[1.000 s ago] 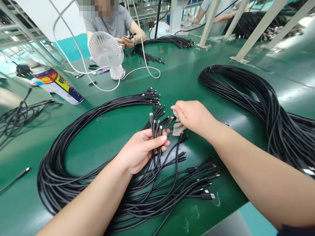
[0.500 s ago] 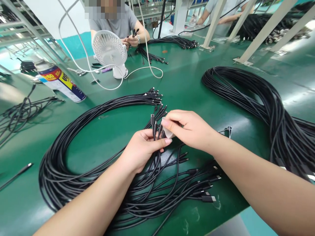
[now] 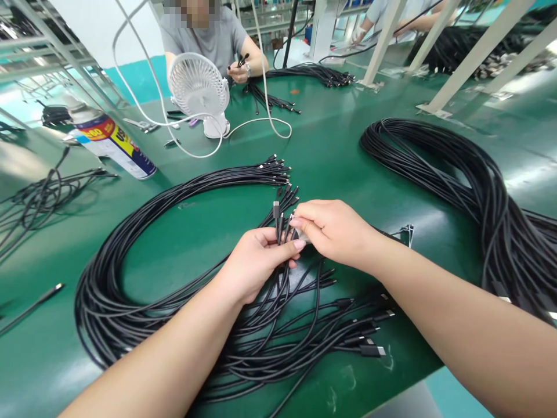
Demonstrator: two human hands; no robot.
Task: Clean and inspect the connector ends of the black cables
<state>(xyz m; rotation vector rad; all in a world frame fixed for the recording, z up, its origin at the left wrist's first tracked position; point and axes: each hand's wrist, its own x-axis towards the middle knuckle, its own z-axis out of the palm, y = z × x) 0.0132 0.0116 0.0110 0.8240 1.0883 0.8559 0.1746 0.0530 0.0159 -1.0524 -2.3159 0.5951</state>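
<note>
Left hand [image 3: 259, 255]: we grip slim black cable plugs [image 3: 276, 212], inside green tabletop's [image 3: 322, 157] near edge.
Right hand [image 3: 333, 229]: pinching grey cloth [image 3: 301, 234].
Cloth: has reached plugs; both hands now meet there.

The left hand [image 3: 256, 258], right hand [image 3: 337, 229] and both forearms [image 3: 174, 342] are bare, the thumbnails [image 3: 299, 244] rounded.

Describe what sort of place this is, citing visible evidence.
Probably a cable workshop or factory: looped black cables lie on a green table, and a co-worker opposite holds more.
</note>
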